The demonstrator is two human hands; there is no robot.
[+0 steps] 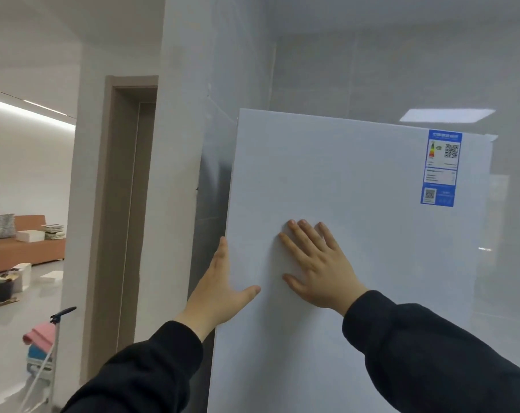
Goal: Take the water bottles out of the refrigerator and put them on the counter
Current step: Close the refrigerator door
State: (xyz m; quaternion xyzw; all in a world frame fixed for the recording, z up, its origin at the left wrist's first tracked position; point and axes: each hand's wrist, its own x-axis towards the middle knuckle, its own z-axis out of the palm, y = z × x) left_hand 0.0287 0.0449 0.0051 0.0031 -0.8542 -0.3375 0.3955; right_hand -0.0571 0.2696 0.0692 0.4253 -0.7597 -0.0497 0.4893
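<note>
The white refrigerator door (372,248) fills the right half of the view, with a blue energy label (440,168) near its top right. My left hand (220,281) wraps the door's left edge, fingers behind the edge and thumb on the front face. My right hand (315,263) lies flat on the front of the door, fingers spread, holding nothing. No water bottles or counter are visible; the inside of the refrigerator is hidden behind the door.
A white wall (175,174) and a grey-brown door frame (116,204) stand left of the refrigerator. Further left a room opens with an orange sofa (23,248) and boxes on the floor. A mop with a pink cloth (44,338) leans at the lower left.
</note>
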